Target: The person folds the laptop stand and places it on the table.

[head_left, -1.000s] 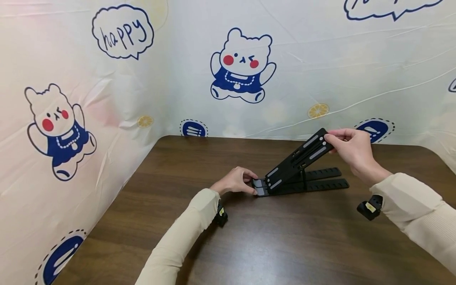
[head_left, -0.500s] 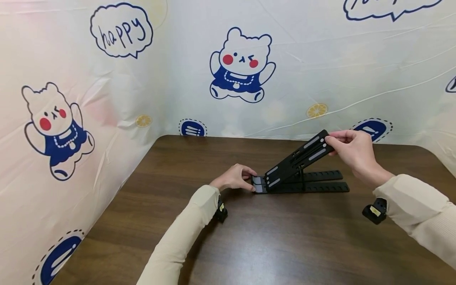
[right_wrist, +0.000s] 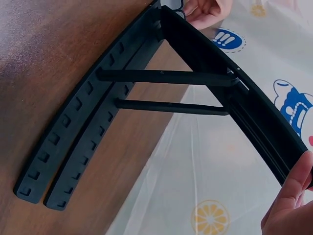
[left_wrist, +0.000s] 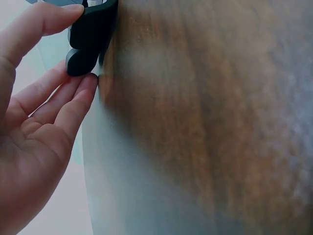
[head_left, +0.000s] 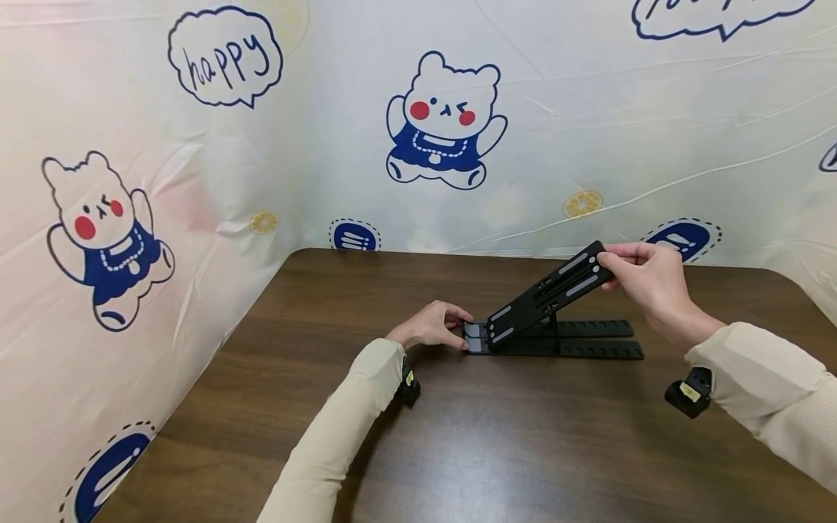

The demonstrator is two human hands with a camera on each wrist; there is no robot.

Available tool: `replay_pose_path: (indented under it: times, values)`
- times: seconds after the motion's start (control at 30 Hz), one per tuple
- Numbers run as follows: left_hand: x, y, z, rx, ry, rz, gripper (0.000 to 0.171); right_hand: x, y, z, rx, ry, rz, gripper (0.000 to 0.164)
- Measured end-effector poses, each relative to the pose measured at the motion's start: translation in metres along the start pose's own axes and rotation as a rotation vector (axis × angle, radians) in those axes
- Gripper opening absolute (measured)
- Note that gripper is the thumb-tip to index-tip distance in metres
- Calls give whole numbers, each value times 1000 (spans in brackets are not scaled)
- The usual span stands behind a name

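Observation:
A black folding laptop stand [head_left: 548, 299] lies on the table with its upper arms tilted up to the right and its two notched base bars [right_wrist: 63, 122] low. In the right wrist view, two thin struts [right_wrist: 166, 77] span from the notched bars to the raised arms. My left hand [head_left: 428, 325] holds the stand's hinge end by the grey pads, thumb on the near side and fingers on the far side. With thumb and fingers, my right hand [head_left: 654, 280] pinches the top of the raised arms. Only a dark corner of the stand [left_wrist: 90, 29] shows in the left wrist view.
A brown wooden table [head_left: 458, 443] carries the stand near its back edge. Behind it and to the left hangs a pale cloth [head_left: 543, 87] printed with cartoon bears. Black wrist cameras [head_left: 689, 392] sit under both sleeves.
The raised arms have come down a little with my right hand. The base bars' free ends have shifted slightly lower in the head view. My left hand keeps its hold at the hinge end.

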State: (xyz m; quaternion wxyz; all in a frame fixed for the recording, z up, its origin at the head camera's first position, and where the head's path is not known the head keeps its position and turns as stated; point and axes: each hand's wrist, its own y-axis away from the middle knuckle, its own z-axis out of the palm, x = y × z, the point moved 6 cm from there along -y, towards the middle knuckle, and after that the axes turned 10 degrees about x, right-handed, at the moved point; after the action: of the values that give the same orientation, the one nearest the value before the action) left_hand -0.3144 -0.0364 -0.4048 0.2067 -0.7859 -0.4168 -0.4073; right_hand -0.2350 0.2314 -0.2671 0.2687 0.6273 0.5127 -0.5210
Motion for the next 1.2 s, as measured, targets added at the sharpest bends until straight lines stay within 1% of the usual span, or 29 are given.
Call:
replay_pose_path:
  times: [0.13, 0.33, 0.5, 0.63, 0.8, 0.87, 0.93, 1.03, 1.2]
  values:
    - [0, -1, -1, 1, -11, -6, 43, 0, 0, 0, -13, -18, 22, 35]
    - [0, -1, 0, -1, -36, 4, 44, 0, -1, -2, -75, 47, 24, 46]
    - [0, 1, 2, -11, -40, 9, 46, 4, -1, -10, -98, 102, -46, 53]
    - [2, 4, 2, -13, -60, 5, 48, 13, -2, -18, -110, 146, -123, 46]
    - [5, 8, 3, -3, -87, 11, 50, 34, -4, -25, -146, 269, -230, 38]
    - [6, 9, 4, 3, -102, 21, 51, 45, -5, -26, -176, 318, -276, 36]
    - [6, 9, 4, 8, -113, 30, 51, 58, -5, -27, -220, 346, -309, 35]
    - [7, 10, 5, 20, -120, 42, 52, 80, -6, -26, -296, 390, -325, 39]
    - [7, 11, 7, 36, -105, 26, 53, 113, -5, -22, -437, 466, -290, 54]
